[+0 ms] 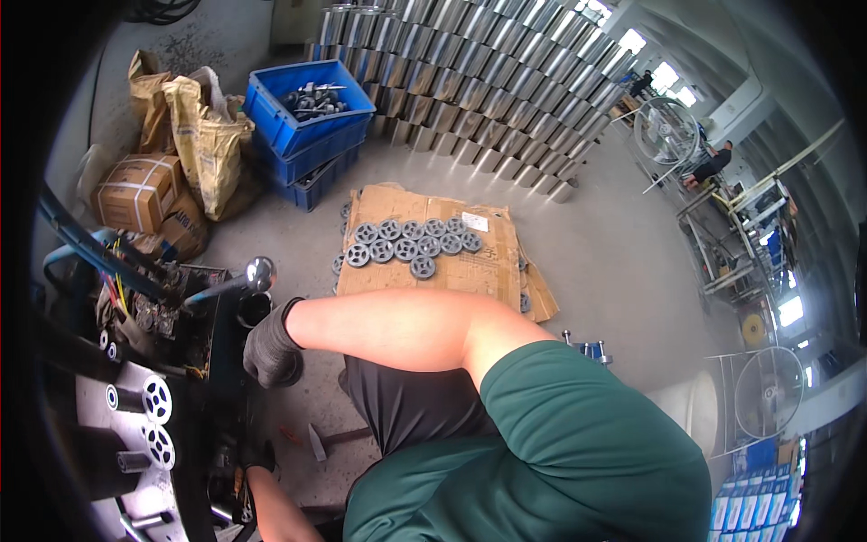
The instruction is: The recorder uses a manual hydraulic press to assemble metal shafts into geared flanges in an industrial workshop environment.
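My right arm reaches across to the left, and my right hand in a dark grey knit glove is curled closed beside a dark, greasy machine. Anything inside its fingers is hidden. Just above it, a lever ends in a shiny metal ball. Low at the left, my left hand, also in a dark glove, is at the machine's lower part; its fingers are lost in shadow. Two spoked wheels on dark cylinders stand left of my hands, on a pale metal plate.
Several grey spoked wheels lie on cardboard ahead. Beyond are stacked shiny metal cylinders, blue crates of metal parts, sacks and a strapped carton. A hammer lies on the floor by my leg.
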Demonstrator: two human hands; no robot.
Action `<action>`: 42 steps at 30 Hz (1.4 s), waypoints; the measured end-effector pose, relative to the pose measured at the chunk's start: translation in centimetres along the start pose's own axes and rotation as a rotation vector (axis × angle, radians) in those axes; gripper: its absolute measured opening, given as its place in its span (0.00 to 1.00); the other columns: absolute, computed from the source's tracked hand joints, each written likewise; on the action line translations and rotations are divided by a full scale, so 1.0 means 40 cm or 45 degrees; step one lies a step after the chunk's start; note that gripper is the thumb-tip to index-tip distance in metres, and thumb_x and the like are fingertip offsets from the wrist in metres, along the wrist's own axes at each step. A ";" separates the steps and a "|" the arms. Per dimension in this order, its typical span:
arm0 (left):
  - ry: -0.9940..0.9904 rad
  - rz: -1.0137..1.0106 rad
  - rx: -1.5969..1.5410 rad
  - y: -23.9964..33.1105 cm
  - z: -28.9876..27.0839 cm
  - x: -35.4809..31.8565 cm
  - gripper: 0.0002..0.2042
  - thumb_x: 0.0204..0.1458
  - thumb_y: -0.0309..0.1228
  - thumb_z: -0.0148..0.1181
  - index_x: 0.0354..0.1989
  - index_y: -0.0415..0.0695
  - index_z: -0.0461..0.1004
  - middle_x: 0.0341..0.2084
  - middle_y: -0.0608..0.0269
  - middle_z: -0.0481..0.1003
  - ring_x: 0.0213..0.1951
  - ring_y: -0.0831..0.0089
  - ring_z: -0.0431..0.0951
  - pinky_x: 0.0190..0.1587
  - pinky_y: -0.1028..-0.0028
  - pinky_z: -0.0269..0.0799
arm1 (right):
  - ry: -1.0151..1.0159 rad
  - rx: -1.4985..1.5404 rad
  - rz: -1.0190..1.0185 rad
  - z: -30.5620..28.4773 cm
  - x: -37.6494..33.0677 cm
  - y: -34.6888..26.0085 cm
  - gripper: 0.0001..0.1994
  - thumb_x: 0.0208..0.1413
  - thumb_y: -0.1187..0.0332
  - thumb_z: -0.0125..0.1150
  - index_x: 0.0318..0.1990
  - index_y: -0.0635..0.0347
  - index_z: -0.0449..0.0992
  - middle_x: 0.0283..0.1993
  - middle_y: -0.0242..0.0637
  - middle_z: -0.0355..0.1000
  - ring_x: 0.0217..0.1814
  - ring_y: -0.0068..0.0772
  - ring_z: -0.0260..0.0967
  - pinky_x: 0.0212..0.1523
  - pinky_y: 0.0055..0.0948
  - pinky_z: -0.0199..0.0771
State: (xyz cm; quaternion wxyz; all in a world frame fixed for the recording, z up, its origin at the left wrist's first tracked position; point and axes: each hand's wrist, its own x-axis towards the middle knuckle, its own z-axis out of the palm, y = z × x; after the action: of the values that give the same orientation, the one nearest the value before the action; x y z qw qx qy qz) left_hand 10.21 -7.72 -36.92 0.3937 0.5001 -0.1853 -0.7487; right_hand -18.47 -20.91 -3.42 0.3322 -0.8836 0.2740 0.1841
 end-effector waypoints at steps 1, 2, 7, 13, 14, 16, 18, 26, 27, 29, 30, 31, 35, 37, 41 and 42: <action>-0.031 -0.012 0.006 0.002 0.013 -0.008 0.26 0.67 0.47 0.45 0.71 0.51 0.67 0.63 0.60 0.74 0.61 0.70 0.72 0.63 0.61 0.66 | -0.005 0.030 0.007 -0.002 0.002 -0.001 0.20 0.55 0.56 0.59 0.50 0.55 0.85 0.49 0.45 0.82 0.55 0.49 0.78 0.57 0.49 0.74; -0.061 -0.026 0.013 -0.003 0.033 -0.009 0.26 0.67 0.47 0.45 0.71 0.51 0.67 0.62 0.60 0.74 0.61 0.70 0.72 0.63 0.61 0.66 | -0.005 0.031 0.021 -0.003 0.001 0.001 0.20 0.55 0.56 0.59 0.50 0.55 0.85 0.49 0.45 0.82 0.55 0.49 0.78 0.57 0.49 0.74; -0.190 -0.084 0.066 0.043 0.107 -0.021 0.25 0.67 0.46 0.47 0.68 0.50 0.68 0.60 0.61 0.75 0.58 0.70 0.73 0.60 0.62 0.67 | -0.019 0.045 -0.068 -0.009 0.017 -0.003 0.23 0.56 0.55 0.59 0.54 0.56 0.83 0.54 0.45 0.81 0.59 0.49 0.76 0.61 0.49 0.73; -0.282 -0.134 0.134 0.079 0.165 -0.023 0.23 0.66 0.45 0.49 0.66 0.50 0.70 0.57 0.61 0.75 0.54 0.70 0.74 0.56 0.62 0.68 | -0.033 -0.006 -0.130 -0.012 0.017 -0.009 0.23 0.58 0.55 0.59 0.56 0.56 0.82 0.56 0.45 0.80 0.61 0.49 0.75 0.62 0.49 0.72; -0.292 -0.136 0.144 0.110 0.138 -0.014 0.23 0.65 0.45 0.49 0.65 0.50 0.70 0.56 0.61 0.76 0.54 0.70 0.74 0.55 0.62 0.68 | -0.025 0.025 -0.108 -0.011 0.011 -0.012 0.23 0.58 0.55 0.59 0.56 0.56 0.82 0.56 0.45 0.80 0.61 0.49 0.75 0.62 0.49 0.72; -0.323 -0.145 0.167 0.123 0.154 -0.017 0.22 0.65 0.44 0.50 0.65 0.49 0.70 0.55 0.61 0.76 0.53 0.70 0.74 0.54 0.62 0.69 | -0.011 0.053 -0.083 -0.010 0.005 -0.007 0.23 0.58 0.55 0.59 0.56 0.56 0.82 0.56 0.45 0.80 0.61 0.49 0.75 0.62 0.49 0.72; -0.352 -0.155 0.190 0.134 0.156 -0.026 0.22 0.65 0.44 0.50 0.64 0.49 0.71 0.54 0.61 0.76 0.51 0.70 0.74 0.53 0.63 0.69 | -0.068 0.022 -0.063 -0.007 0.007 -0.005 0.23 0.58 0.55 0.59 0.56 0.56 0.83 0.57 0.44 0.80 0.61 0.48 0.75 0.62 0.49 0.72; -0.431 -0.204 0.284 0.055 0.150 -0.130 0.20 0.64 0.42 0.53 0.60 0.48 0.73 0.50 0.62 0.77 0.47 0.71 0.75 0.48 0.63 0.70 | -0.013 0.010 -0.039 -0.001 0.000 0.010 0.23 0.56 0.54 0.61 0.56 0.55 0.83 0.57 0.43 0.81 0.61 0.46 0.76 0.62 0.48 0.73; -0.425 -0.202 0.292 0.057 0.149 -0.147 0.20 0.63 0.42 0.53 0.60 0.48 0.73 0.50 0.62 0.77 0.46 0.71 0.76 0.47 0.63 0.70 | -0.018 0.034 -0.024 -0.006 -0.002 0.000 0.24 0.56 0.54 0.61 0.56 0.55 0.83 0.57 0.43 0.81 0.61 0.46 0.76 0.62 0.48 0.73; -0.421 -0.202 0.305 0.091 0.221 -0.137 0.19 0.63 0.42 0.54 0.59 0.48 0.73 0.49 0.62 0.78 0.45 0.71 0.76 0.46 0.63 0.71 | -0.017 0.006 -0.055 -0.006 0.009 -0.008 0.23 0.56 0.54 0.61 0.56 0.55 0.83 0.57 0.43 0.81 0.61 0.46 0.76 0.62 0.47 0.73; -0.426 -0.202 0.315 0.082 0.199 -0.169 0.19 0.63 0.41 0.54 0.59 0.48 0.73 0.48 0.62 0.78 0.44 0.71 0.76 0.46 0.64 0.71 | -0.013 -0.014 -0.059 -0.003 0.015 -0.001 0.23 0.56 0.54 0.61 0.56 0.55 0.83 0.57 0.43 0.81 0.61 0.45 0.76 0.62 0.46 0.73; -0.431 -0.203 0.324 0.076 0.193 -0.172 0.19 0.63 0.41 0.55 0.58 0.48 0.74 0.48 0.62 0.78 0.44 0.71 0.76 0.45 0.64 0.71 | 0.021 -0.009 -0.079 0.002 0.021 0.007 0.23 0.56 0.55 0.61 0.56 0.55 0.83 0.56 0.43 0.81 0.61 0.45 0.76 0.62 0.46 0.73; -0.481 -0.231 0.374 0.074 0.200 -0.165 0.18 0.62 0.40 0.56 0.57 0.47 0.75 0.46 0.62 0.78 0.41 0.71 0.77 0.43 0.64 0.72 | 0.089 -0.145 -0.285 0.024 0.040 0.092 0.22 0.56 0.56 0.61 0.55 0.56 0.84 0.55 0.43 0.81 0.60 0.45 0.77 0.62 0.45 0.73; -0.461 -0.237 0.372 0.070 0.175 -0.198 0.17 0.62 0.40 0.57 0.56 0.47 0.75 0.45 0.62 0.79 0.40 0.71 0.77 0.41 0.64 0.72 | 0.052 -0.089 -0.213 0.006 0.033 0.038 0.22 0.56 0.56 0.61 0.55 0.56 0.83 0.55 0.44 0.81 0.60 0.45 0.77 0.62 0.45 0.73; -0.401 -0.243 0.387 0.072 0.180 -0.230 0.16 0.61 0.39 0.58 0.54 0.47 0.76 0.43 0.63 0.79 0.38 0.72 0.78 0.39 0.65 0.73 | 0.055 -0.080 -0.287 -0.016 0.032 0.021 0.22 0.56 0.56 0.60 0.54 0.57 0.83 0.55 0.46 0.81 0.59 0.46 0.77 0.61 0.44 0.74; -0.327 -0.223 0.365 0.098 0.159 -0.232 0.16 0.61 0.39 0.58 0.54 0.47 0.76 0.42 0.63 0.79 0.37 0.72 0.78 0.38 0.65 0.73 | 0.043 0.025 -0.222 -0.033 0.015 -0.020 0.22 0.55 0.56 0.61 0.54 0.58 0.83 0.55 0.47 0.81 0.59 0.46 0.77 0.61 0.43 0.74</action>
State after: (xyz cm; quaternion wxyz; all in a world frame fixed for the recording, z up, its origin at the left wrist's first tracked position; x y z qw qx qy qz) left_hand 7.86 -3.69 -25.96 0.2252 0.4656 -0.2945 -0.8036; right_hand -17.32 -21.54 -2.39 0.3512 -0.9037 0.2033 0.1368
